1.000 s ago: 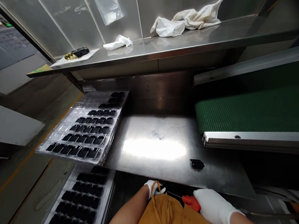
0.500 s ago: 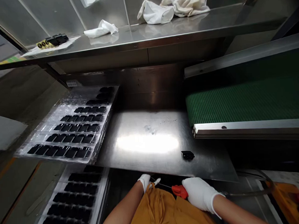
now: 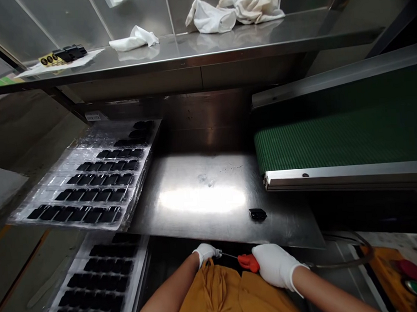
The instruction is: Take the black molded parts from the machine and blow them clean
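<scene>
While your right hand grips the red tool before the apron — apparently to direct its thin rod toward your left hand, whose grasp cannot be told — a black part lies near the steel worktop's front edge, presumably for easy reach.

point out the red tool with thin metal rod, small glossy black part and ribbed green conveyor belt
Red tool (image 3: 248, 262), head view, on its red body.
Glossy black part (image 3: 257, 214), head view, middle of its body.
Green conveyor belt (image 3: 344, 142), head view, ribbed surface.
</scene>
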